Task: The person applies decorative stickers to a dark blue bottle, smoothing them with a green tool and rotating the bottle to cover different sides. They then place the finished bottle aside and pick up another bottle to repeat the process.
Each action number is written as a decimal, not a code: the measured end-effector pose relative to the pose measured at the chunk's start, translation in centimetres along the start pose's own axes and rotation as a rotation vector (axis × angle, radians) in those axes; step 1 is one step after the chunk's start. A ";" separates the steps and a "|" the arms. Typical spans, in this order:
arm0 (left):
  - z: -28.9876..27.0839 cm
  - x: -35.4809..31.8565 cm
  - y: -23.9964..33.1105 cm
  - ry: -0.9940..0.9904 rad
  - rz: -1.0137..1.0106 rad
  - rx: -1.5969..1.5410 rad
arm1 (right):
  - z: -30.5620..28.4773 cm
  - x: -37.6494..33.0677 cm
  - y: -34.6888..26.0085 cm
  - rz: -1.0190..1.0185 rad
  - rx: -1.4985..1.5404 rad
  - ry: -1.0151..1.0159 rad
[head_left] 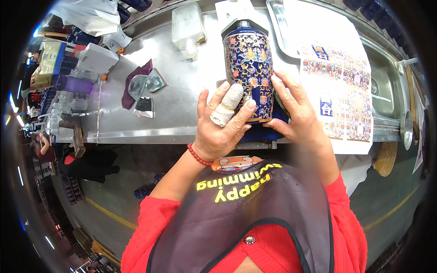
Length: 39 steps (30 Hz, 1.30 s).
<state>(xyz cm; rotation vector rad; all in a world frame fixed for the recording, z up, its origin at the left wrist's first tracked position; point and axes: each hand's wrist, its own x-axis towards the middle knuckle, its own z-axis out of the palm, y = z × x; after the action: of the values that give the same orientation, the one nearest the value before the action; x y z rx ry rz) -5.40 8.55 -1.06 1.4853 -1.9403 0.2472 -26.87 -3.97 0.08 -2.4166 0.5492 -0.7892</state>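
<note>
A dark blue bottle (pixel 249 66) with a colourful floral pattern lies in front of me, its neck pointing away and its base near me. Beneath its lower end is a dark blue support (pixel 264 132), mostly hidden. My left hand (pixel 219 126) is at the bottle's lower left, fingers spread, its thumb resting on the patterned surface. One of its fingers wears a whitish-grey wrapping (pixel 231 98). My right hand (pixel 298 111) grips the lower right side, with fingers along the edge and the thumb by the base. To its right lies a large white sheet (pixel 314 111) of matching printed patterns.
A clear square container (pixel 187 27) sits on the metal worktop (pixel 182 113). Left of it are a purple cloth (pixel 129 91), clear pieces (pixel 154 81) and a small black-and-white packet (pixel 144 107). A sink (pixel 384 88) is at right. Boxes and bottles crowd the far left.
</note>
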 end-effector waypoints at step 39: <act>0.4 0.6 0.0 0.091 -0.028 -0.182 | -3.9 0.2 -2.8 0.250 0.422 0.050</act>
<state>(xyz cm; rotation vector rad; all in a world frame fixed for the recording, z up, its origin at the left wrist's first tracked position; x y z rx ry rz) -5.65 7.86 -0.97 1.3587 -1.8173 0.1198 -28.65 -3.28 4.52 -1.9056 0.6190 -0.7700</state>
